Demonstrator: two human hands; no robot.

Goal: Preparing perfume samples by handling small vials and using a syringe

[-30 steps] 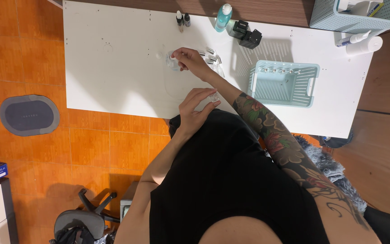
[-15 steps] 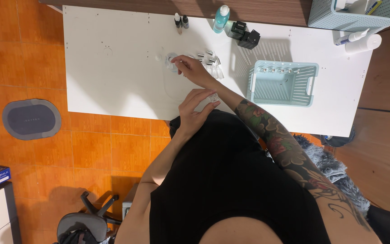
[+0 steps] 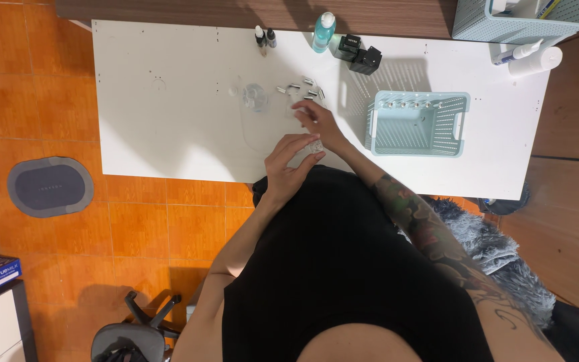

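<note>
My left hand pinches a small clear glass bottle near the front edge of the white table. My right hand hovers just above and beside that bottle, fingers curled; whether it holds something small I cannot tell. A clear glass dish stands on the table to the left of my right hand. Several small clear vials with silver caps lie scattered just beyond my right hand.
A pale blue perforated basket with small vials along its far wall sits to the right. Two dropper bottles, a teal bottle and two black boxes line the far edge. Another basket and white tubes are at the far right corner.
My right hand has drawn back from the glass dish toward my left hand and the bottle. My left hand has stayed in place.
</note>
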